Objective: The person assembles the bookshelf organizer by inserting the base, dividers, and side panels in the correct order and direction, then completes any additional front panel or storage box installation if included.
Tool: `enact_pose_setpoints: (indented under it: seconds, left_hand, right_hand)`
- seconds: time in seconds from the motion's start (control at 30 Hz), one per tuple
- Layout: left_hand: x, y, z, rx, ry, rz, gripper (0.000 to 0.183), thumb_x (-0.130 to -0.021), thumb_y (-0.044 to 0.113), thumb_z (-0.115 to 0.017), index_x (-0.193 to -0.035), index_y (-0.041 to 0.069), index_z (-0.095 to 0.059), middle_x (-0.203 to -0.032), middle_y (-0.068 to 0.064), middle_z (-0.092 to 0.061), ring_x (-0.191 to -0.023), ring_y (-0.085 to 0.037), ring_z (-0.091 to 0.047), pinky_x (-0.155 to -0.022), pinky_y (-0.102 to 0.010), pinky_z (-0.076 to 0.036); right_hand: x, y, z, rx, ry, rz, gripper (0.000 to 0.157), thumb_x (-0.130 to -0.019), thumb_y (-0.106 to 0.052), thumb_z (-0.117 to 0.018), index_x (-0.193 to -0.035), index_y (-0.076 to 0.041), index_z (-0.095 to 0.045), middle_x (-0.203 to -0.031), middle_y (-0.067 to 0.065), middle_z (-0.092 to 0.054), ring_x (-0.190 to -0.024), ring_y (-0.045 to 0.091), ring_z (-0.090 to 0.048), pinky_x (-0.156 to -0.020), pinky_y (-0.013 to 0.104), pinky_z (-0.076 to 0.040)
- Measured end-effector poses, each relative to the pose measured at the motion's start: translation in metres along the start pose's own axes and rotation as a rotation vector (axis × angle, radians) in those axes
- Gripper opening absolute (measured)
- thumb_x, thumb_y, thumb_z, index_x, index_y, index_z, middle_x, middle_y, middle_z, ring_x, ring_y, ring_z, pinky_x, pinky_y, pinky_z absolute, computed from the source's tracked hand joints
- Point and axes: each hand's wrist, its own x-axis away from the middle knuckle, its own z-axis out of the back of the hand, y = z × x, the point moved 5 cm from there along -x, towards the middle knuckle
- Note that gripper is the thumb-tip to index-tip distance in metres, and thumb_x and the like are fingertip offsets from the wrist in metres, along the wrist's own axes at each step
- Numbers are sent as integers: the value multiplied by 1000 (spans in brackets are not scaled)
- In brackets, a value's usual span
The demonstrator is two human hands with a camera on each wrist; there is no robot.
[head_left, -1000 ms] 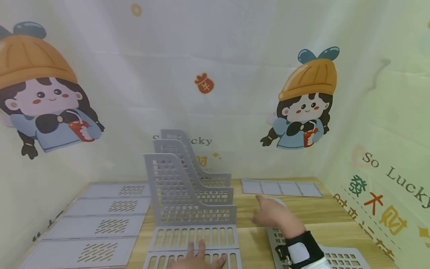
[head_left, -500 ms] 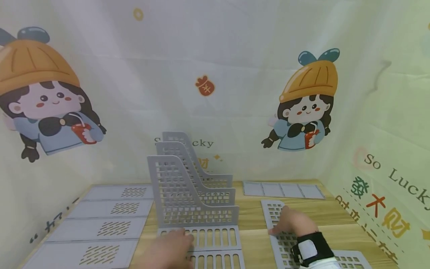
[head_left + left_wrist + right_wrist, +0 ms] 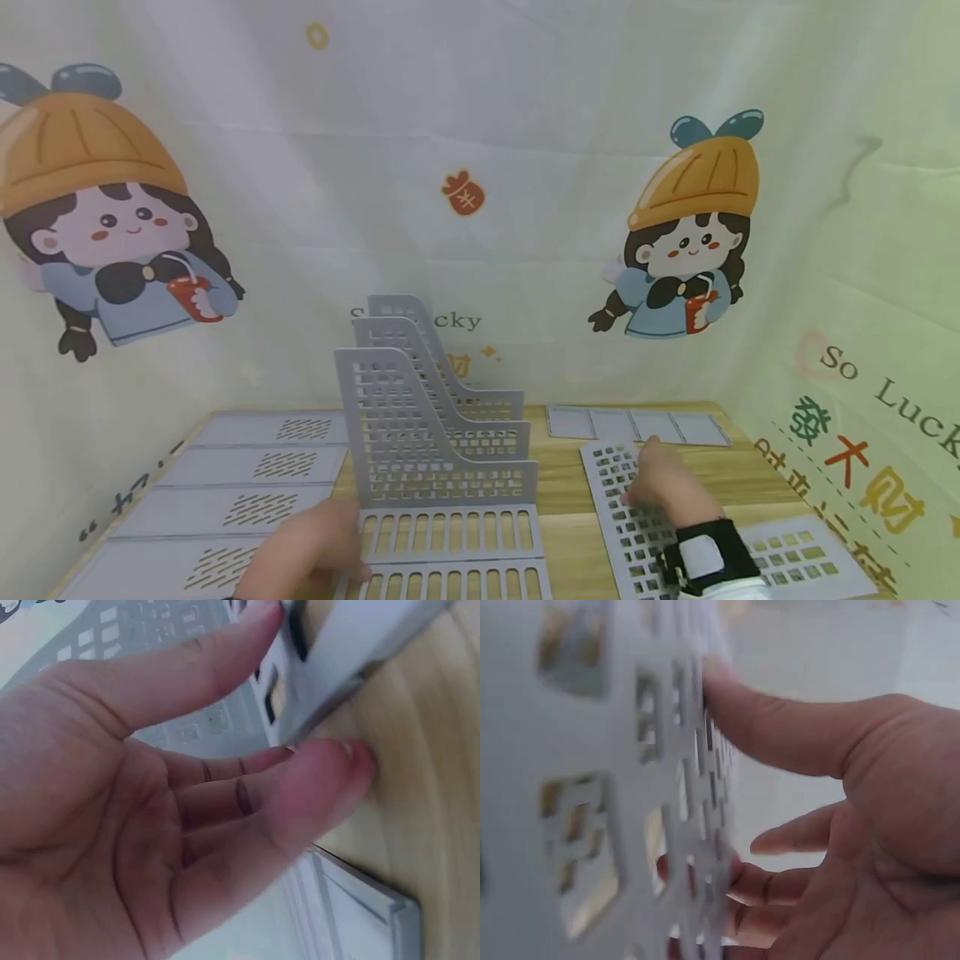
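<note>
A grey plastic file rack stands in the middle in the head view, with three perforated divider panels (image 3: pixel 397 417) upright on a slotted base (image 3: pixel 450 533). My left hand (image 3: pixel 311 546) is at the base's left edge; in the left wrist view its fingers (image 3: pixel 315 787) extend close over the wood, thumb near the slotted part. On the right, my right hand (image 3: pixel 671 487) grips a loose perforated divider panel (image 3: pixel 611 500) by its edge. In the right wrist view, the thumb lies along the panel (image 3: pixel 630 787) and fingertips show through its holes.
Several flat grey panels (image 3: pixel 217 508) with slanted slots lie in a column at the left. A strip of grey plates (image 3: pixel 637 423) lies at the back right of the wooden table (image 3: pixel 562 492). A printed cloth (image 3: pixel 540 167) hangs behind and around the sides.
My left hand has moved from the slotted base to its left edge. My right hand has come down onto the loose divider panel, whose front right end has now tilted upward.
</note>
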Motion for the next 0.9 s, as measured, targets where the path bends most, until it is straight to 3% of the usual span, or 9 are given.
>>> enact_pose_setpoints:
  seconds: [0.1, 0.2, 0.37, 0.43, 0.5, 0.7, 0.9]
  left_hand:
    - [-3, -2, 0, 24, -7, 36, 46, -76, 17, -93, -108, 0, -65, -83, -10, -68, -67, -24, -70, -58, -33, -61]
    - [-6, -7, -1, 44, -18, 49, 37, -79, 14, -91, -101, 0, -65, -81, -11, -69, -67, -23, -72, -61, -33, -63]
    - [-5, -15, -1, 122, -31, 29, 28, -81, 7, -88, -93, -2, -65, -79, -13, -70, -63, -22, -74, -62, -34, -64]
    - [-4, -17, -1, 143, -40, 22, 24, -83, 5, -86, -94, -2, -66, -80, -14, -70, -63, -22, -75, -62, -34, -65]
    - [-4, -18, 0, 155, -54, 15, 20, -85, 3, -83, -96, -2, -66, -82, -13, -71, -64, -22, -76, -62, -33, -65]
    - [-4, -21, 2, 186, -89, 10, 20, -87, -2, -79, -100, -1, -64, -92, -14, -68, -66, -23, -77, -63, -33, -65]
    - [-4, -24, 2, 197, -118, 14, 22, -87, -4, -78, -103, -1, -63, -97, -14, -67, -66, -22, -78, -65, -34, -66]
  right_hand:
    - [1, -1, 14, -53, 19, 52, 99, -85, -14, -89, -148, 29, -26, -125, 46, -57, -112, 50, -63, -104, 64, -54]
    - [6, -5, 32, -129, 25, 111, 88, -92, -17, -82, -150, 24, -30, -129, 42, -59, -113, 46, -64, -100, 60, -57]
    - [27, -19, 61, -463, 14, 264, 49, -106, -12, -63, -142, 15, -44, -109, 24, -72, -87, 24, -72, -73, 38, -60]
    - [36, -26, 72, -587, 7, 314, 37, -108, -10, -59, -136, 11, -50, -107, 21, -74, -85, 20, -73, -71, 35, -60]
    - [43, -32, 81, -643, 17, 368, 32, -108, -10, -59, -133, 10, -55, -107, 20, -76, -84, 19, -74, -71, 34, -61]
    - [59, -48, 92, -552, 74, 482, 24, -101, -8, -71, -120, 5, -66, -103, 17, -79, -82, 18, -75, -69, 31, -62]
    - [65, -58, 86, -503, -44, 646, 19, -99, -3, -70, -117, 5, -66, -99, 16, -79, -78, 16, -75, -68, 30, -64]
